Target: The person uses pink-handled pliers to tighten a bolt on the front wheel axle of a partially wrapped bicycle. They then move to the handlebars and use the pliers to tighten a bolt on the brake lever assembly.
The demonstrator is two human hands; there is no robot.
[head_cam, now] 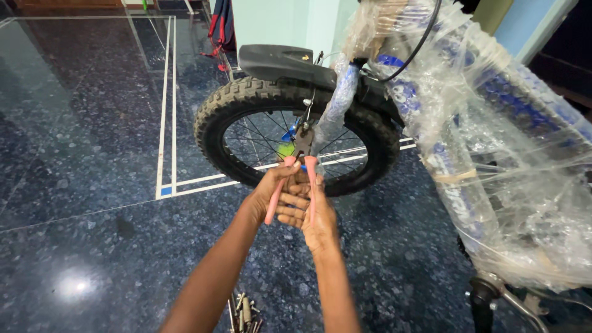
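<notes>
The pliers [300,161] have pink handles and a dark metal head, and stand upright with the head at the hub of the front wheel [296,132], against the fork wrapped in plastic. The left hand [274,188] curls its fingers [280,179] around the left handle; the right hand [314,216] wraps its fingers [295,209] around the right handle from below, both clasped tight.

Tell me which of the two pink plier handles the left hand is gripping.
The left hand grips the left pink handle, which slants outward toward the wrist. The other pink handle runs nearly straight down under the right hand.
</notes>
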